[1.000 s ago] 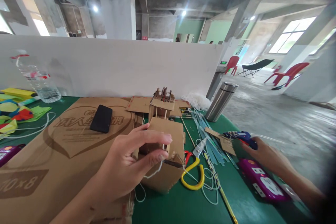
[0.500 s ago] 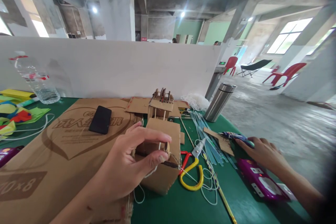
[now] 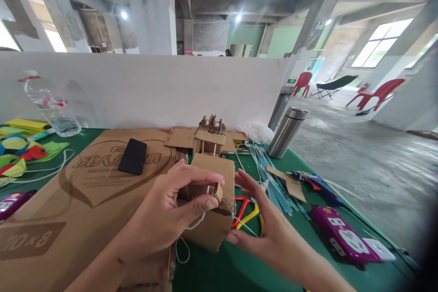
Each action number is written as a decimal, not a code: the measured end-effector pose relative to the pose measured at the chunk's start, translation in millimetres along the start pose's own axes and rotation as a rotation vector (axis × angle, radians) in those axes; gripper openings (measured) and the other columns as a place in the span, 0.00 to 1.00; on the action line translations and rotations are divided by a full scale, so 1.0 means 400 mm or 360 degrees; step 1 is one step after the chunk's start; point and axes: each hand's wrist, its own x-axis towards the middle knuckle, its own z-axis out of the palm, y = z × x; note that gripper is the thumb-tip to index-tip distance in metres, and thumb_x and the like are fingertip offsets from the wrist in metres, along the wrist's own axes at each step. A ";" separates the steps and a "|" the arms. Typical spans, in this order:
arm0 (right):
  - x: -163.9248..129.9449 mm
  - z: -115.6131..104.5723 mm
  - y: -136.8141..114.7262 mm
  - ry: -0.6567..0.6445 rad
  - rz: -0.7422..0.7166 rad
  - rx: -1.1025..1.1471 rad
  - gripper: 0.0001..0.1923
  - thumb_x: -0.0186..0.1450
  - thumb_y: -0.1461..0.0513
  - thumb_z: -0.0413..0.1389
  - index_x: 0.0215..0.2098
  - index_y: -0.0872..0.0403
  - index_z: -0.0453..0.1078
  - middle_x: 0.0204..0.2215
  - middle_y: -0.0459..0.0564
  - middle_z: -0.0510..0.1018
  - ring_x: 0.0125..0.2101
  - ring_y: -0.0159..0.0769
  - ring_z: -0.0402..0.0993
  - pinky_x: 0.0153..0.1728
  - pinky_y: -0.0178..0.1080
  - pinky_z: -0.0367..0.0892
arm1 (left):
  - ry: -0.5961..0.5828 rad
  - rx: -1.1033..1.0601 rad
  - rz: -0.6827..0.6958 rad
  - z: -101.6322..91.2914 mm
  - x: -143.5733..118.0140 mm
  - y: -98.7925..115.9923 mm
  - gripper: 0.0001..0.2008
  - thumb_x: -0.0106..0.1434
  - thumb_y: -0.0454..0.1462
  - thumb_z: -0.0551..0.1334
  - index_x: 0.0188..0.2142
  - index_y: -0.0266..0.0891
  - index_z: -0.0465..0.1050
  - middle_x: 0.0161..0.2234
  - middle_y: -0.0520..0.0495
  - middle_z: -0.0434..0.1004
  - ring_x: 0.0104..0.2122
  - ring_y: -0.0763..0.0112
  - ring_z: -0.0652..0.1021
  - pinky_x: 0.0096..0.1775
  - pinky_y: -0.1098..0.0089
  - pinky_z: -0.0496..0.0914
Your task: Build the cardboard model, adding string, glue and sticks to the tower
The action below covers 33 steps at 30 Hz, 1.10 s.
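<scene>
Green table top [image 3: 236, 269] runs to a white partition wall [image 3: 153, 86] behind, right edge open to bare concrete floor; free green strip only along the near edge. Far left a clear plastic water bottle [image 3: 51, 107], then a flat printed brown cardboard sheet [image 3: 68, 200] with a black phone [image 3: 132, 156] on it. Left hand [image 3: 164, 219] pinches the small brown cardboard box model [image 3: 214, 200] at centre, thumb and fingers clamped on its top. Right hand [image 3: 270, 232] open, fingers spread, just beside the box's right side; contact unclear. Yellow-handled scissors [image 3: 248, 214] lie behind it. Further right a steel tumbler [image 3: 287, 132], blue glue gun [image 3: 316, 182], purple power strip [image 3: 342, 235].
</scene>
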 end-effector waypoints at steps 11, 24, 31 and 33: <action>0.014 0.027 -0.005 -0.0086 -0.0099 0.0269 0.50 0.60 0.50 0.63 0.71 0.43 0.39 0.67 0.55 0.57 0.65 0.53 0.54 0.63 0.60 0.54 | -0.0047 0.0100 0.0103 -0.006 -0.001 -0.004 0.09 0.65 0.38 0.65 0.45 0.49 0.78 0.38 0.50 0.84 0.40 0.63 0.80 0.60 0.47 0.64; 0.015 0.026 -0.006 -0.0110 -0.0074 0.0270 0.49 0.61 0.51 0.62 0.71 0.44 0.39 0.67 0.57 0.58 0.64 0.54 0.57 0.62 0.60 0.57 | -0.0089 0.0015 0.0036 -0.010 0.003 -0.001 0.12 0.64 0.39 0.65 0.47 0.50 0.79 0.41 0.48 0.82 0.44 0.63 0.78 0.43 0.65 0.76; 0.021 0.029 -0.007 -0.0099 -0.0063 0.0281 0.48 0.61 0.50 0.62 0.71 0.43 0.40 0.67 0.55 0.57 0.64 0.54 0.57 0.62 0.59 0.58 | -0.0126 -0.0024 -0.0019 -0.009 0.004 -0.003 0.12 0.65 0.41 0.64 0.48 0.51 0.79 0.43 0.45 0.79 0.46 0.62 0.77 0.42 0.66 0.77; 0.022 0.029 -0.009 -0.0099 -0.0056 0.0290 0.48 0.60 0.50 0.62 0.70 0.43 0.41 0.67 0.56 0.57 0.64 0.54 0.58 0.62 0.59 0.57 | -0.0133 -0.0052 -0.0080 -0.008 0.002 -0.002 0.12 0.65 0.41 0.64 0.48 0.51 0.79 0.44 0.44 0.78 0.46 0.62 0.77 0.40 0.68 0.77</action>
